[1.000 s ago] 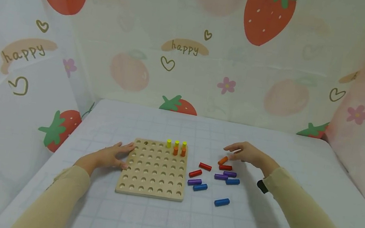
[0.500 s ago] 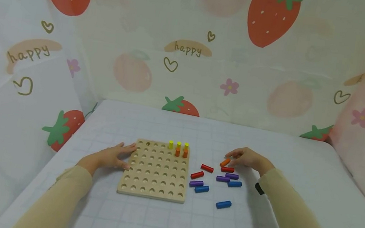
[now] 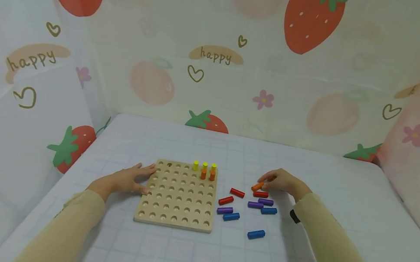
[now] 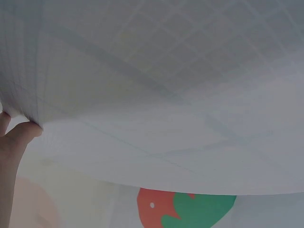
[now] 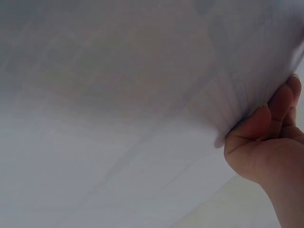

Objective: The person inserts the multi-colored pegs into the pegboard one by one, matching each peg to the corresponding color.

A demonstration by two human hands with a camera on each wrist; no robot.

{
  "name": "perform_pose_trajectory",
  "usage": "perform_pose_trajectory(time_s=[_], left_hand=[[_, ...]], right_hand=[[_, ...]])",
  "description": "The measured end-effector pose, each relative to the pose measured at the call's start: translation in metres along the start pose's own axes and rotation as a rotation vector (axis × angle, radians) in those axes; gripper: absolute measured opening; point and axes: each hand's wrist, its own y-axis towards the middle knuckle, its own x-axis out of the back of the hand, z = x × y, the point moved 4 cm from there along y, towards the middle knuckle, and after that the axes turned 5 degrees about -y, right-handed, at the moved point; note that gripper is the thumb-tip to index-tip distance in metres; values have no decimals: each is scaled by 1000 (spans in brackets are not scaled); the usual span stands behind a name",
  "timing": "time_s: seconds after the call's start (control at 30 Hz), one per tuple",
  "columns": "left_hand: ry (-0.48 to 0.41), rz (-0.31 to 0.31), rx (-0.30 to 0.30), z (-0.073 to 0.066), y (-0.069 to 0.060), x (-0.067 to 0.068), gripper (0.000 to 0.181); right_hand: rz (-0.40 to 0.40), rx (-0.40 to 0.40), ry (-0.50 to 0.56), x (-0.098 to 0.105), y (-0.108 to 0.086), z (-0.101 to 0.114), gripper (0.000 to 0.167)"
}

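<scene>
My left hand (image 3: 127, 180) rests against the left edge of a wooden pegboard (image 3: 167, 223), its fingers spread over the rim. Three yellow pegs (image 3: 205, 166) stand in the board's far row at the right, with two orange pegs (image 3: 203, 174) in front of them. To the right of the board, my right hand (image 3: 281, 181) pinches a loose orange peg (image 3: 257, 186) that lies tilted just beyond a red peg (image 3: 260, 194). Both wrist views show only a hand, the left hand (image 4: 16, 137) and the right hand (image 5: 266, 137), against pale gridded cloth; no pegs appear there.
More pegs lie between board and right hand: red pegs (image 3: 237, 193), purple pegs (image 3: 255, 205) and blue pegs (image 3: 231, 216). One blue peg (image 3: 256, 234) lies apart, nearer the front. A strawberry-print curtain (image 3: 214, 92) backs the white gridded table (image 3: 163, 252).
My right hand has come down and closed its fingertips on the loose orange peg. The left hand stays on the board's edge; the head view has shifted slightly.
</scene>
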Motion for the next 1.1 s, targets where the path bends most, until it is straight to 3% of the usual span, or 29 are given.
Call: perform_pose_trajectory(time_s=[0.37, 0.73, 0.93, 1.1], left_hand=[[14, -5, -22, 0, 0, 0, 89], [-3, -11, -25, 2, 1, 3, 89], [0, -8, -55, 1, 1, 1, 85], [14, -16, -42, 2, 2, 0, 84]], right_hand=[[-14, -13, 30, -1, 0, -1, 14], [-10, -38, 106, 6, -7, 2, 27], [-64, -67, 181, 7, -13, 11, 31], [-101, -71, 253, 6, -11, 26, 36]])
